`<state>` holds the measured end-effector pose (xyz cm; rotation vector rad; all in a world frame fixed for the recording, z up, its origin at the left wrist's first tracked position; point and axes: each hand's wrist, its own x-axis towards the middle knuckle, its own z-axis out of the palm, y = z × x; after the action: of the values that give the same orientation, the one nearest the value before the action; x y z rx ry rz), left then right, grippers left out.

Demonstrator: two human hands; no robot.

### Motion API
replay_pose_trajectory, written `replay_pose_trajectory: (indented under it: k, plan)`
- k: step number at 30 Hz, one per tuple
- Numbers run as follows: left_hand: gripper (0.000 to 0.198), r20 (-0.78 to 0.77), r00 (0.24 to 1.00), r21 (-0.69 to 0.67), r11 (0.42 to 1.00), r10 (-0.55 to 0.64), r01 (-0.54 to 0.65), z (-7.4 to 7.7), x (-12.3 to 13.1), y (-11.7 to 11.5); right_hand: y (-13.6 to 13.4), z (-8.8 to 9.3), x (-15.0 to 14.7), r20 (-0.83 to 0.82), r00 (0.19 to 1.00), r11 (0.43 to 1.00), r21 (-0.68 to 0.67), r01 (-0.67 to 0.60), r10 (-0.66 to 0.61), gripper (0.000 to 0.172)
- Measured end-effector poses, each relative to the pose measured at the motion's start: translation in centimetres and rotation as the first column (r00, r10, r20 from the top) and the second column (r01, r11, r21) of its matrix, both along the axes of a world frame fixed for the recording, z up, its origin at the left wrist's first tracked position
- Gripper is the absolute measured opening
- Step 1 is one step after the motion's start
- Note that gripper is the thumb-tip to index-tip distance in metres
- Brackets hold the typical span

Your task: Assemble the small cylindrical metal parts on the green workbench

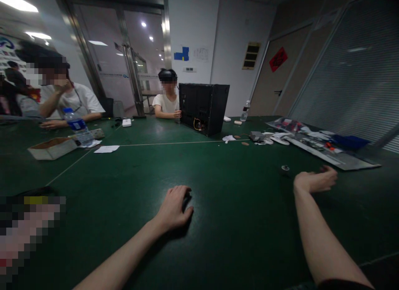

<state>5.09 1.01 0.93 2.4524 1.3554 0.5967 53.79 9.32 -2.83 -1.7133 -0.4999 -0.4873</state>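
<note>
My left hand rests on the green tabletop, palm down. Its fingers are bent and the thumb stands apart, with nothing seen between them. Over the table's right side, my right hand is bent at the wrist and points right. Its fingers are loosely curled and apart, and no held thing shows; the palm side is partly hidden. Just left of it, a small round metallic piece with a dark top sits on the table, apart from the hand.
Across the table a person touches a black computer case. Another person sits at the left. Nearby are an open box, a bottle and paper. A board with loose parts lies at the right.
</note>
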Motion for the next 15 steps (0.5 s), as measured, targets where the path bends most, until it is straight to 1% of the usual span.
replay_pose_trajectory:
  k: [3, 4, 5, 6, 7, 8, 9, 10, 11, 12, 13, 14, 15]
  plan:
    - [0.040, 0.007, 1.000, 0.006, 1.000, -0.003, 0.003, -0.1, -0.1, 0.0, 0.7, 2.2, -2.5, 0.070, 0.997, 0.999, 0.015, -0.028, 0.027, 0.052]
    - [0.039, 0.012, 1.000, 0.009, 1.000, -0.004, 0.004, -0.2, -0.1, 0.1, 1.1, 3.0, -3.9, 0.117, 0.990, 0.997, 0.013, -0.081, 0.079, 0.050]
    - [0.039, 0.018, 1.000, 0.012, 1.000, -0.007, 0.006, -0.3, -0.1, 0.1, 1.4, 3.7, -5.6, 0.167, 0.974, 0.988, 0.006, -0.155, 0.152, 0.048]
    - [0.039, 0.023, 1.000, 0.014, 1.000, -0.007, 0.007, -0.3, -0.1, 0.1, 1.6, 4.3, -7.7, 0.221, 0.943, 0.967, 0.003, -0.255, 0.248, 0.045]
    - [0.040, 0.028, 1.000, 0.016, 1.000, -0.005, 0.005, -0.4, -0.1, 0.1, 1.7, 4.8, -10.0, 0.261, 0.895, 0.928, -0.005, -0.374, 0.362, 0.042]
    - [0.040, 0.034, 0.999, 0.015, 1.000, -0.002, 0.002, -0.5, -0.1, 0.2, 1.7, 5.2, -12.4, 0.273, 0.834, 0.870, -0.016, -0.493, 0.478, 0.040]
    - [0.040, 0.041, 0.999, 0.012, 1.000, 0.000, 0.000, -0.5, -0.2, 0.2, 1.5, 5.4, -15.0, 0.256, 0.766, 0.796, -0.025, -0.605, 0.590, 0.037]
    - [0.040, 0.049, 0.999, 0.008, 1.000, 0.001, -0.001, -0.5, -0.2, 0.2, 1.1, 5.5, -17.5, 0.216, 0.683, 0.705, -0.040, -0.708, 0.698, 0.035]
    - [0.040, 0.060, 0.998, -0.002, 1.000, -0.002, 0.003, -0.5, -0.2, 0.2, 0.5, 5.5, -19.9, 0.164, 0.583, 0.597, -0.052, -0.801, 0.796, 0.033]
    - [0.040, 0.073, 0.997, -0.010, 1.000, -0.006, 0.007, -0.5, -0.2, 0.2, -0.1, 5.3, -22.1, 0.102, 0.456, 0.464, -0.069, -0.883, 0.884, 0.032]
    - [0.040, 0.087, 0.996, -0.017, 1.000, -0.008, 0.009, -0.4, -0.2, 0.2, -0.9, 5.1, -24.0, 0.041, 0.303, 0.306, -0.100, -0.947, 0.952, 0.031]
    - [0.040, 0.101, 0.995, -0.019, 1.000, -0.004, 0.006, -0.4, -0.2, 0.2, -1.7, 4.8, -25.7, -0.011, 0.152, 0.150, -0.132, -0.980, 0.988, 0.032]
    - [0.041, 0.116, 0.993, -0.017, 1.000, 0.004, -0.002, -0.4, -0.2, 0.2, -2.5, 4.5, -27.0, -0.054, 0.018, 0.009, -0.164, -0.986, 0.998, 0.033]
